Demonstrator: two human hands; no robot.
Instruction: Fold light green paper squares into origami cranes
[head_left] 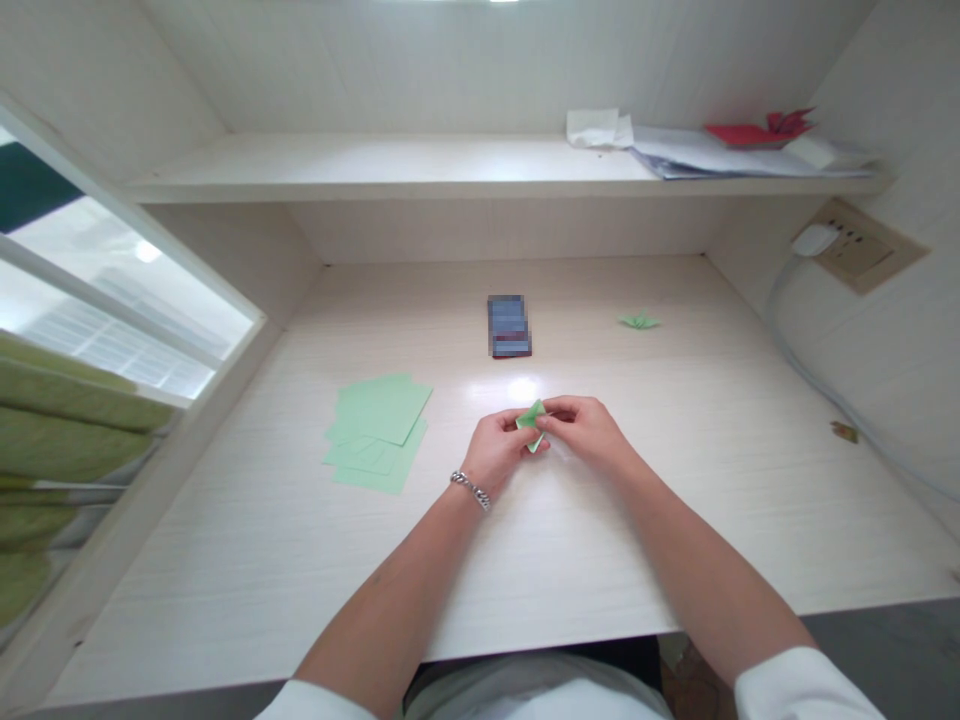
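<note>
Between my two hands is a small piece of folded green paper point(531, 415), creased into a pointed shape. My left hand point(498, 446), with a chain bracelet point(471, 490) at the wrist, pinches it from the left, thumb on top. My right hand point(587, 424) grips its right edge between thumb and fingers. Parts of the paper are hidden under the fingertips. To the left lies a loose stack of green paper sheets point(382, 408). A small folded green paper figure point(640, 322) rests farther back on the right.
A phone point(509, 326) lies behind my hands, its screen blurred. Papers point(705, 152) and a red folded paper figure point(789, 121) are on the shelf point(390, 160). A charger point(815, 240) with a cable sits in the right wall socket. A small brownish scrap point(844, 432) lies near the cable.
</note>
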